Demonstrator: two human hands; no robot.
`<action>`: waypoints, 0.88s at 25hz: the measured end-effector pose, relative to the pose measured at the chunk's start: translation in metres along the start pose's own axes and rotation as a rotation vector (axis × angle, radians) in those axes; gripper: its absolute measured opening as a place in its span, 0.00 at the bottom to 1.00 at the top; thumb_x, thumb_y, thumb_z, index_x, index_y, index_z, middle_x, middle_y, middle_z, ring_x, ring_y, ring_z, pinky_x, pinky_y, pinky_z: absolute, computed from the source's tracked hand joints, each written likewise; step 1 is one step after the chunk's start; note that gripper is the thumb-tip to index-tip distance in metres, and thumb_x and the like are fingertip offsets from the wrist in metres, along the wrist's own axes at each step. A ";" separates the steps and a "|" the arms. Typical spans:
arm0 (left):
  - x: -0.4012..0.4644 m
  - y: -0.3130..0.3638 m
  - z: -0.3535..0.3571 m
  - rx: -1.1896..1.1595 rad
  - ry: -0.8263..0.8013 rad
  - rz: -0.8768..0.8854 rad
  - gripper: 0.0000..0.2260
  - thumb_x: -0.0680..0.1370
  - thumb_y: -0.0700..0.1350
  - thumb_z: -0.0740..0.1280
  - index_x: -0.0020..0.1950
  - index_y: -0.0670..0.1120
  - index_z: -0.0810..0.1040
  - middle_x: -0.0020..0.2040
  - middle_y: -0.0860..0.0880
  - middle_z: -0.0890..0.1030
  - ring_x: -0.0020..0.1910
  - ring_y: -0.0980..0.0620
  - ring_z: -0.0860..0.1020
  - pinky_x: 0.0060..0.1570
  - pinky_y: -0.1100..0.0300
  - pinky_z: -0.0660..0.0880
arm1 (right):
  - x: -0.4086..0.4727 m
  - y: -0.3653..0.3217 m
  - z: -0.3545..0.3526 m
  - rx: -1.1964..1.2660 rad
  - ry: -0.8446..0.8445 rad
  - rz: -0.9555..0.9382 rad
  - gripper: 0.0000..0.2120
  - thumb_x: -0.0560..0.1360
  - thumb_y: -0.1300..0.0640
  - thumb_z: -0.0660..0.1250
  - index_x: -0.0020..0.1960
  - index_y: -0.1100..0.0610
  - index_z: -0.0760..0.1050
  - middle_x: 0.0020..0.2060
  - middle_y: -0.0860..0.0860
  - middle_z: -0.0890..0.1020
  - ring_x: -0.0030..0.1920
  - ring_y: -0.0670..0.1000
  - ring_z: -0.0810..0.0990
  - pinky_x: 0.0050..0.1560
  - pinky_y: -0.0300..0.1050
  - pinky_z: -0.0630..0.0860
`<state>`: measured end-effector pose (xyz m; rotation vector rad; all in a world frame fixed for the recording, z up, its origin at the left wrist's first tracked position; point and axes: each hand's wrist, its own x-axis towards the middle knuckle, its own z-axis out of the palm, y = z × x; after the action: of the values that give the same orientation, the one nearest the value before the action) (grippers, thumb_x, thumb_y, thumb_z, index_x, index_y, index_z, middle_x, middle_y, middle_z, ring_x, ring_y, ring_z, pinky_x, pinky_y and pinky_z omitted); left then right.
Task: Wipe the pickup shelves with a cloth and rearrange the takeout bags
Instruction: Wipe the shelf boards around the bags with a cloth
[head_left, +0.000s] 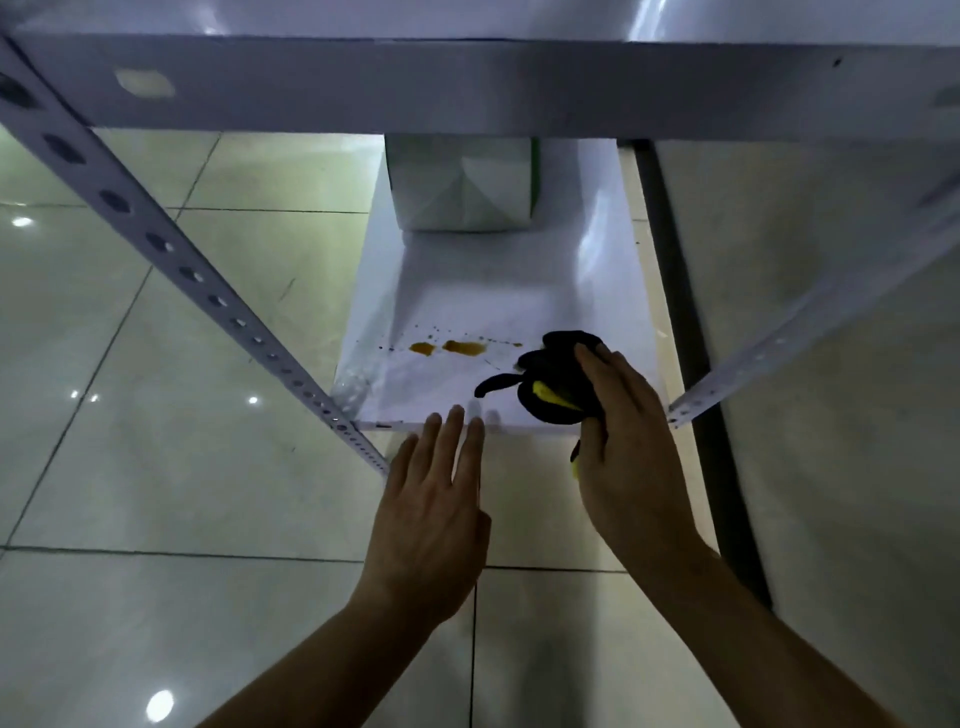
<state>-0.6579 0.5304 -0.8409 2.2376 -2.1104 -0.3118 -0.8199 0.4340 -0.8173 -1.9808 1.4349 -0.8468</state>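
The right hand (618, 415) grips a bunched black cloth with a yellow patch (553, 376), fingers curled over the top of it, and holds it down on the front right part of the white glossy lower shelf board (467, 306). From the cloth, the orange-brown sauce spill (452, 347) lies at about ten o'clock — two larger blots side by side with a scatter of fine dark specks above and to their left. The spill's long axis runs across the shelf, nine to three, roughly parallel to the front edge, so a sideways sweep toward nine o'clock looks like the move that would take both blots in one pass.

The left hand (434, 499) is spread flat and holds nothing; its straight fingertips reach the shelf's front lip at about six o'clock from the spill, though whether they press on it I cannot tell. The right hand is the nearer one to the stain, and it has the cloth.

At twelve o'clock, well back on the same shelf, stands a white folded paper takeout bag with a green edge (462, 189), its top hidden by the grey metal upper shelf rail (467, 83). It sits well apart from the spill — the wipe should not disturb it.
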 end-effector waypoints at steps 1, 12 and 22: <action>0.005 -0.005 0.011 0.026 0.002 0.021 0.37 0.81 0.50 0.55 0.80 0.46 0.34 0.80 0.43 0.36 0.79 0.43 0.36 0.78 0.46 0.43 | 0.011 0.007 0.006 -0.004 0.026 -0.019 0.27 0.80 0.70 0.58 0.77 0.57 0.65 0.75 0.54 0.68 0.76 0.53 0.65 0.77 0.51 0.63; 0.018 -0.068 0.065 -0.004 0.076 -0.024 0.42 0.76 0.49 0.65 0.81 0.56 0.39 0.81 0.41 0.41 0.80 0.40 0.42 0.77 0.43 0.52 | 0.071 0.090 0.055 -0.452 -0.123 0.034 0.30 0.81 0.41 0.59 0.78 0.55 0.63 0.78 0.60 0.63 0.78 0.63 0.59 0.76 0.62 0.60; 0.014 -0.083 0.062 -0.093 0.092 -0.029 0.39 0.79 0.61 0.55 0.77 0.59 0.28 0.79 0.49 0.30 0.78 0.49 0.31 0.78 0.48 0.43 | 0.136 0.025 0.137 -0.234 -0.437 -0.157 0.26 0.84 0.51 0.57 0.81 0.54 0.57 0.81 0.54 0.57 0.81 0.54 0.53 0.79 0.50 0.52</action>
<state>-0.5869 0.5286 -0.9178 2.1881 -1.9778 -0.2967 -0.7004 0.3054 -0.9019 -2.2977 1.1746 -0.2821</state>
